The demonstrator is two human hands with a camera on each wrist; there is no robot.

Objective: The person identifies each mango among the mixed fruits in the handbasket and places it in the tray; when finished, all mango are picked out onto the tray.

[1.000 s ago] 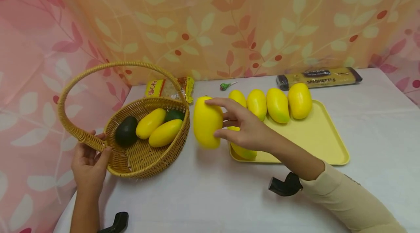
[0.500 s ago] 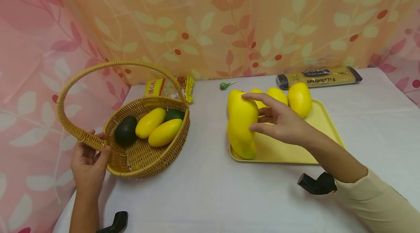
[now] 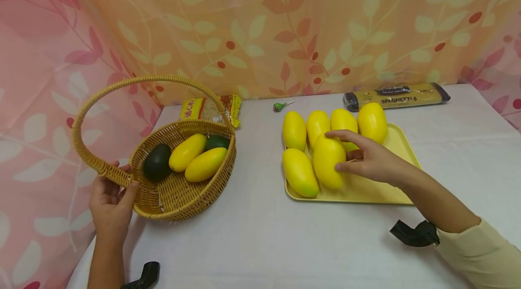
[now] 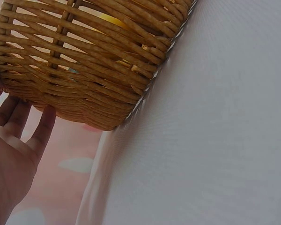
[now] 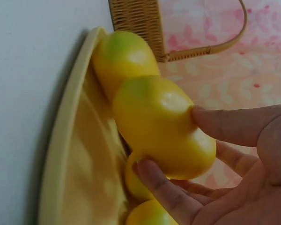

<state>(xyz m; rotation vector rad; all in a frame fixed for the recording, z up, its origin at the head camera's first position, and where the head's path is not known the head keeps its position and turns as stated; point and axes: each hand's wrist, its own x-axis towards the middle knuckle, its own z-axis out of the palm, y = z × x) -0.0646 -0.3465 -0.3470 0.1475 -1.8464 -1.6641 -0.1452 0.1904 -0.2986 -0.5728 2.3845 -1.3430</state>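
Observation:
My right hand (image 3: 368, 158) holds a yellow mango (image 3: 329, 162) between thumb and fingers, over the yellow tray (image 3: 378, 191). Just left of it lies another mango (image 3: 300, 172), in the tray's front left corner. Behind them several mangoes (image 3: 372, 122) line the back of the tray. At the left, my left hand (image 3: 111, 205) grips the wicker basket (image 3: 195, 205) where its handle meets the rim; in the left wrist view its fingertips (image 4: 46, 119) touch the woven side. Inside the basket are two yellow mangoes (image 3: 205, 164) and two dark green avocado-like fruits (image 3: 157, 163).
A yellow food packet (image 3: 209, 110) lies behind the basket. A small green lollipop (image 3: 280, 106) sits at the back middle of the white tablecloth (image 3: 252, 234). Behind the tray is a spaghetti pack (image 3: 396, 97). Patterned cloth walls (image 3: 244, 31) close off the back and left.
My right hand has carried the mango rightward, from beside the basket across to the tray, and lowered it next to the front left mango. My left hand stays at the basket.

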